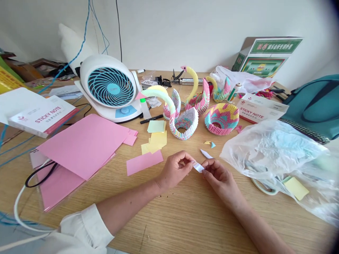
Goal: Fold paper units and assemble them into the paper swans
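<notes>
A small white piece of paper [198, 167] is pinched between my two hands above the wooden table. My left hand [177, 170] grips its left end between thumb and fingers. The right end is held by my right hand [217, 176]. Just behind lies a white folded strip [206, 154], with a small blue folded piece [213, 144] and a yellow one [207, 142] beyond it. To the left are a pink paper strip [144, 162], yellow slips [158, 141] and pale green notes [155, 126].
Behind my hands stand folded-paper swans and a paper bowl [221, 119]. A fan [109, 88] and pink sheets [87, 144] are at left. Plastic bags [272, 144], a sticky note box [261, 107] and a teal bag [315, 106] fill the right. Cables hang at far left.
</notes>
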A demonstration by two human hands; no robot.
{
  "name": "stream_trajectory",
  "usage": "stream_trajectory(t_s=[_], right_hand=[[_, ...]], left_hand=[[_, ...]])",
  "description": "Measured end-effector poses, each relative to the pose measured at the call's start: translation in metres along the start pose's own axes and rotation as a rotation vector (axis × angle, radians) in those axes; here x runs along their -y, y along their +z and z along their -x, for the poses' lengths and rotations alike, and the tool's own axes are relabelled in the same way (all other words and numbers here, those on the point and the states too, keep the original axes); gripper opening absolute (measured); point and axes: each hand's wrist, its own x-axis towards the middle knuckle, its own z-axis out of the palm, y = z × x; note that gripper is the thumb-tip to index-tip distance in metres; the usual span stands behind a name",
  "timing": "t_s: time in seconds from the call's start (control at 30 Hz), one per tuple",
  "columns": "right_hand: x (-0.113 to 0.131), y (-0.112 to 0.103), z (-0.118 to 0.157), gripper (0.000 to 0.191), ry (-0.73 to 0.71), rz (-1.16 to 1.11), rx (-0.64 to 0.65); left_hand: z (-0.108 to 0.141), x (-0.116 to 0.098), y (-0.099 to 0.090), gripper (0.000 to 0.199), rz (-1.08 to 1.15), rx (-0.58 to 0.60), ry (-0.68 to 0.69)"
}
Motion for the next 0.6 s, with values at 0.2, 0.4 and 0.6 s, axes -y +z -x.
stream_trajectory(t_s=[0.2, 0.4, 0.6], right_hand=[[-0.001, 0.0, 0.001, 0.014, -0.021, -0.042, 0.04], [-0.005, -0.002, 0.004, 0.01, -0.023, 0.026, 0.084], [-0.004, 0.0, 0.007, 0.013, -0.01, 0.111, 0.1]], left_hand=[[-0.006, 0.007, -0.003, 0.022, 0.13, 0.046, -0.119], [-0.008, 0.012, -0.003, 0.026, 0.165, 0.05, -0.152], [-0.006, 0.015, -0.004, 0.019, -0.029, 0.045, -0.073]])
